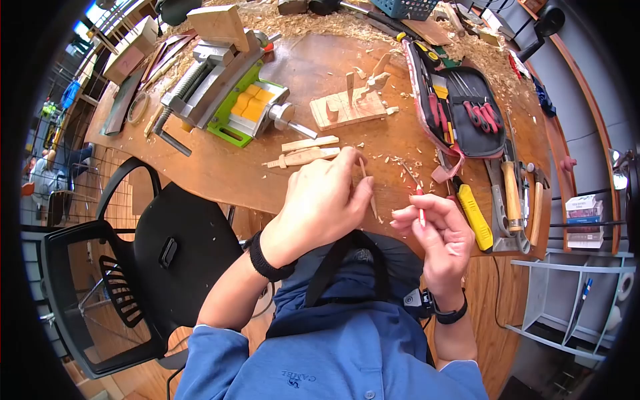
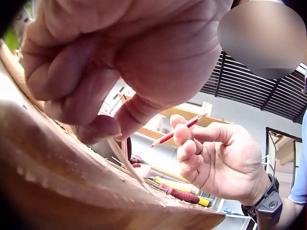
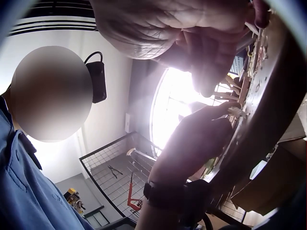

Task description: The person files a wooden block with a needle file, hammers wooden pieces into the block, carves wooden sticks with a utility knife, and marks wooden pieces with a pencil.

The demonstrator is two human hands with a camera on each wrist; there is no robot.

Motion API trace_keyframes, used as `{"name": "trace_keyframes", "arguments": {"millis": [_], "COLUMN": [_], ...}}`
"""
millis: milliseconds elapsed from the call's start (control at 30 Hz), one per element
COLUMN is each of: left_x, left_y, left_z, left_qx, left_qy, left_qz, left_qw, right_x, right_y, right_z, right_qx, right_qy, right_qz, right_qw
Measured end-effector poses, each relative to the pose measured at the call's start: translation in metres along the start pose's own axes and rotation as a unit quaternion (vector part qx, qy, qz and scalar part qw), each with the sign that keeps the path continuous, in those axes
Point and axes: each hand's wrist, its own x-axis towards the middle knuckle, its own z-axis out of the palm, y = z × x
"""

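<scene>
Near the front edge of the brown wooden desk (image 1: pixel 267 188), two bare hands are working above scattered pale wood shavings (image 1: pixel 397 161). The left hand (image 1: pixel 320 200) is pinching a thin, pale wooden stick (image 2: pixel 128 164) between its thumb and a finger, its other fingers curling inward, and the stick is slanting down toward the desk. Just beside it, on the person's right, the right hand (image 1: pixel 437 241) is holding a short red pencil (image 2: pixel 176 132) between its thumb and fingertips, the palm turning upward and the pencil staying clear of the stick. Beyond the left hand, a narrow, flat wooden strip (image 1: pixel 310 143) and a longer, shaped wooden piece (image 1: pixel 303 157) are lying side by side. Farther back, a light wooden board with upright pegs (image 1: pixel 348 115) is resting on the desk, and to its left a gray metal vise with a bright green base (image 1: pixel 235 107) is standing, gripping a square wooden block (image 1: pixel 219 27). On the right side, an open black fabric tool case (image 1: pixel 472 100) is holding red-handled tools (image 1: pixel 481 117), and a yellow plastic utility knife (image 1: pixel 475 217) is lying near the right hand, beside a wooden-handled tool (image 1: pixel 512 193).
</scene>
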Motion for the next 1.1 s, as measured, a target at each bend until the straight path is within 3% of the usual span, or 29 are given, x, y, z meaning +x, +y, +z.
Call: {"name": "trace_keyframes", "arguments": {"millis": [67,200,300,400,467,567,700,867,967,1100], "left_x": [-0.004,-0.011,-0.011,-0.011,-0.012,-0.013,-0.022,-0.034,-0.037,-0.036], "left_y": [-0.006,0.001,0.002,-0.001,-0.001,0.000,0.002,0.006,0.009,0.009], "left_z": [0.003,-0.002,-0.002,-0.004,-0.006,-0.004,0.004,0.003,-0.003,-0.011], "left_qx": [0.009,-0.020,-0.004,0.044,0.046,0.094,0.107,0.128,0.143,0.135], "left_qy": [0.053,0.062,0.083,0.116,0.086,0.077,0.034,-0.021,-0.057,-0.089], "left_qz": [0.015,-0.008,0.006,0.066,0.110,0.165,0.174,0.173,0.160,0.150], "left_qw": [0.998,0.998,0.997,0.990,0.989,0.979,0.978,0.976,0.975,0.975], "right_x": [-0.001,0.002,0.007,0.008,0.005,0.004,0.003,0.007,0.007,0.010], "right_y": [0.004,0.015,0.020,0.024,0.028,0.032,0.033,0.027,0.032,0.028], "right_z": [0.000,-0.001,0.000,0.000,-0.001,-0.003,-0.001,0.011,0.006,0.005], "right_qx": [-0.028,-0.057,-0.108,-0.138,-0.049,-0.056,-0.069,-0.063,-0.112,-0.142], "right_qy": [-0.004,0.009,0.017,0.036,0.059,0.057,0.073,0.094,0.058,0.052], "right_qz": [-0.017,-0.017,-0.062,-0.094,-0.068,-0.079,-0.078,-0.010,-0.046,-0.034], "right_qw": [0.999,0.998,0.992,0.985,0.995,0.994,0.992,0.994,0.991,0.988]}}
